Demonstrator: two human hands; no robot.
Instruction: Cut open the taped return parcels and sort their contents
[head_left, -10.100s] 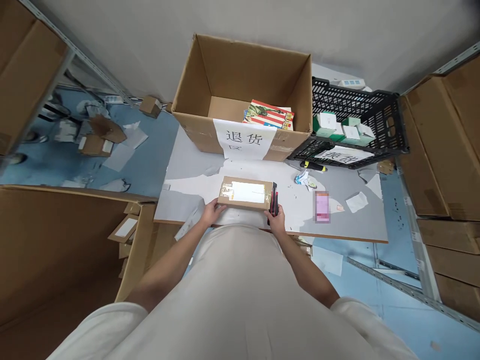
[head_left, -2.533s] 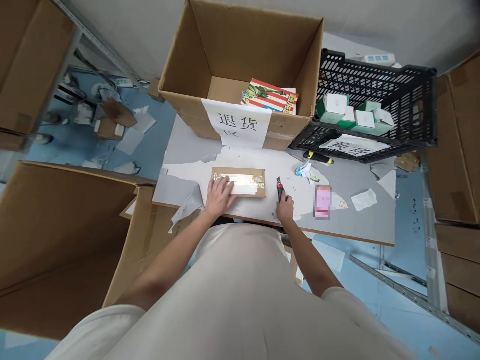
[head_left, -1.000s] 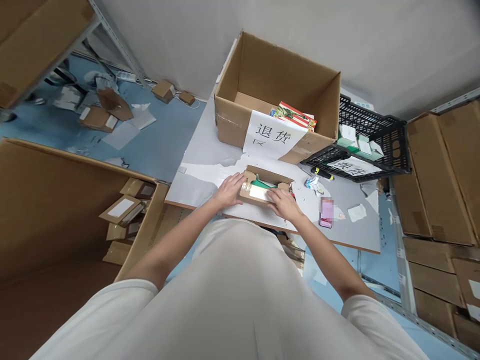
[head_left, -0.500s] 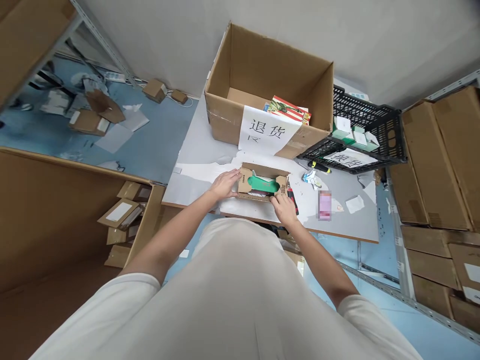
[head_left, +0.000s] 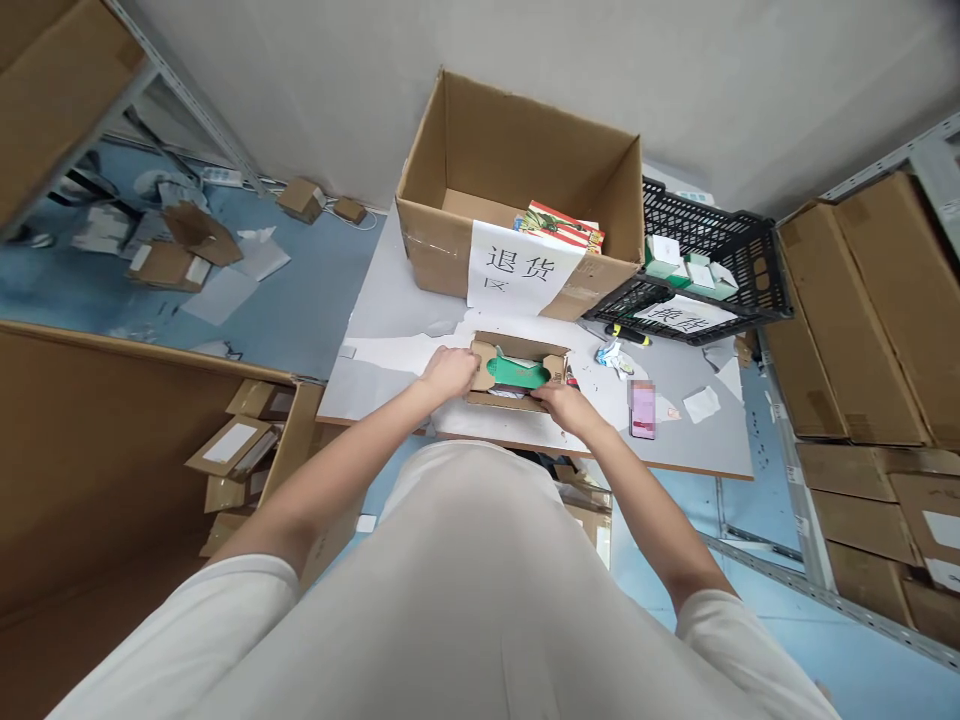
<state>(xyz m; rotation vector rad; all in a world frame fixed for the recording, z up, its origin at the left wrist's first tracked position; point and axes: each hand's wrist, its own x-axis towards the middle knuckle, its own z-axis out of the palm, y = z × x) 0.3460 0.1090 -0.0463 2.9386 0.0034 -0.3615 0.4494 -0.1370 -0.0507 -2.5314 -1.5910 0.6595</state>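
Note:
A small open cardboard box (head_left: 499,400) lies on the table near its front edge, with a green carton (head_left: 525,374) inside it. My left hand (head_left: 451,373) is closed on the box's left end, its fingers curled at the flap. At the front right corner, my right hand (head_left: 568,406) grips the wall, the fingertips reaching over the edge beside the green carton. Part of the box's right end is behind that hand. A red and black tool (head_left: 571,377) shows partly beyond the right end.
Behind stands a large cardboard carton (head_left: 427,250) with colourful boxes (head_left: 561,225) inside. A black crate (head_left: 750,310) with green-white boxes stands to its right. A phone (head_left: 642,410), crumpled wrapper (head_left: 615,358) and paper scraps lie on the table (head_left: 367,385). Stacked cartons (head_left: 877,330) fill the right side.
My left fingers have curled in more on the box's left end. My right fingertips have moved from the front wall to over its edge. The view has shifted slightly.

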